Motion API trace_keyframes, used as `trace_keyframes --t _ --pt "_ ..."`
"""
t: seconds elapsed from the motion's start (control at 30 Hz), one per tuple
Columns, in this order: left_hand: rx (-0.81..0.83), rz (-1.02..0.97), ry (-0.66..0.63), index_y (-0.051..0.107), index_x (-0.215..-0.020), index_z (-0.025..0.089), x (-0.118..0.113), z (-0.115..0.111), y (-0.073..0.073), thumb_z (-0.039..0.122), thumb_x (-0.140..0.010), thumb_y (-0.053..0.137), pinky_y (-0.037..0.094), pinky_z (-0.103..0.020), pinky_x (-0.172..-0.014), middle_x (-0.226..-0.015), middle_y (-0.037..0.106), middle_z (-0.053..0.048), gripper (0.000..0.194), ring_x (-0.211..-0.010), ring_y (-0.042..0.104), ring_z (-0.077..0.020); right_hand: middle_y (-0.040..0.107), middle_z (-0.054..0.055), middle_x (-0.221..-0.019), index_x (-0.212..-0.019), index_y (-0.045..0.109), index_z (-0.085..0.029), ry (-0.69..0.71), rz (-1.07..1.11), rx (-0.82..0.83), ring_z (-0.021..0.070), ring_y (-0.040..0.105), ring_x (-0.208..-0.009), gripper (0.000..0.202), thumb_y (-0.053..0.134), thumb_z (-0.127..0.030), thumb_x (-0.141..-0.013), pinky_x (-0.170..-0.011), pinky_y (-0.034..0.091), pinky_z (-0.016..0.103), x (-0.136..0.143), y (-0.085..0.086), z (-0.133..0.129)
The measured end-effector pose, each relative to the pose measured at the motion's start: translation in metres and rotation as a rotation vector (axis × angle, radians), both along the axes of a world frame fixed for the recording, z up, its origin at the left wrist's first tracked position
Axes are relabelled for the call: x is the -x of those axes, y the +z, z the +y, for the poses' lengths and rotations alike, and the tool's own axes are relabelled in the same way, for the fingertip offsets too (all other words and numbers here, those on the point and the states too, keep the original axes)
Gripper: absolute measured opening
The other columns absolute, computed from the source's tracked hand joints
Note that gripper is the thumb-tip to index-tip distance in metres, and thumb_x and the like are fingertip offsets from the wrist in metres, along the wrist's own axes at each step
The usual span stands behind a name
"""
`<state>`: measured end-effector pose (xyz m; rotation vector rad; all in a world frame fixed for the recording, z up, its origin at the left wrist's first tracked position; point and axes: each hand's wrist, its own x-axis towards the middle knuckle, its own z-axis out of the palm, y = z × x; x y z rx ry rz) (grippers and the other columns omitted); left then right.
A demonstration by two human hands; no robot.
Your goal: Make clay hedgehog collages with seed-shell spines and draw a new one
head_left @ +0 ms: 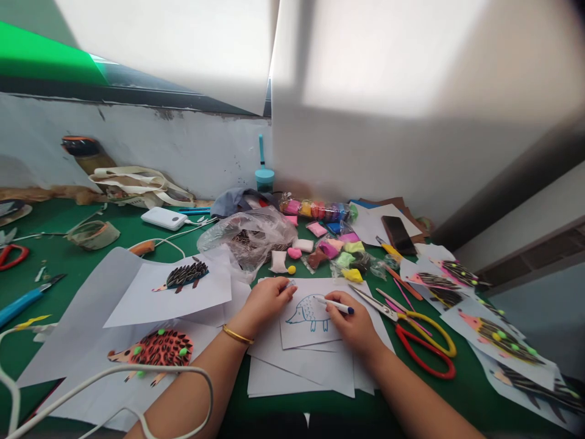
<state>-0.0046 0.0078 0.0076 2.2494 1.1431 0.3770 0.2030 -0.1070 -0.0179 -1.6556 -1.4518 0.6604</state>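
Observation:
My right hand [350, 317] is closed around a white marker [333, 303] with a dark blue end. Its tip rests on a hedgehog drawing [307, 314] in blue line, whose back carries small scale-like marks. The drawing is on a white sheet [292, 339] lying over several other white sheets [320, 384]. My left hand [269, 300] lies at the sheet's upper left, thumb and fingers pinched together. A small pale, see-through bit shows at those fingertips, too small to name.
Red-and-yellow-handled scissors [423, 335] lie right of the sheets. Behind are clay packets [345, 247] and a plastic bag [251, 235] of seeds. Seed-covered hedgehog pictures lie left [183, 283] and right [498, 338]. A white cable [208, 390] crosses the left foreground; a utility knife [27, 302] lies far left.

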Motion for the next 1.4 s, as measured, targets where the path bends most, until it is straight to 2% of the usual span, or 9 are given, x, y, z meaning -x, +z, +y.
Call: trace_keyframes --t 0.47,1.0,1.4 --pt "0.017 -0.008 -0.002 0.060 -0.073 0.021 0.0004 0.0008 -0.0019 0.045 -0.091 0.046 0.034 -0.026 -0.062 -0.080 0.070 -0.004 0.033 -0.074 0.060 -0.0178 0.069 0.005 -0.099 -0.101 0.065 -0.020 0.022 -0.010 -0.002 0.0221 0.062 -0.093 0.023 0.053 -0.034 -0.087 -0.083 0.047 0.031 0.0015 -0.0013 0.0028" --pt "0.034 -0.013 0.000 0.060 -0.073 0.021 0.0004 0.0008 -0.0002 0.045 -0.090 0.046 0.036 -0.026 -0.063 -0.080 0.070 -0.004 0.033 -0.075 0.060 -0.0181 0.068 0.003 -0.082 -0.095 0.064 -0.020 0.006 0.017 0.025 0.0196 0.061 -0.075 0.021 0.052 -0.036 -0.087 -0.069 0.047 0.029 0.0006 0.0002 0.0002" --pt "0.047 -0.017 0.010 0.060 -0.073 0.021 0.0002 0.0005 -0.0001 0.046 -0.090 0.047 0.036 -0.026 -0.063 -0.079 0.070 -0.003 0.033 -0.074 0.060 -0.0182 0.068 0.003 -0.083 -0.095 0.064 -0.020 -0.006 0.007 0.031 0.0199 0.062 -0.076 0.022 0.052 -0.036 -0.086 -0.069 0.047 0.029 0.0000 0.0006 -0.0003"
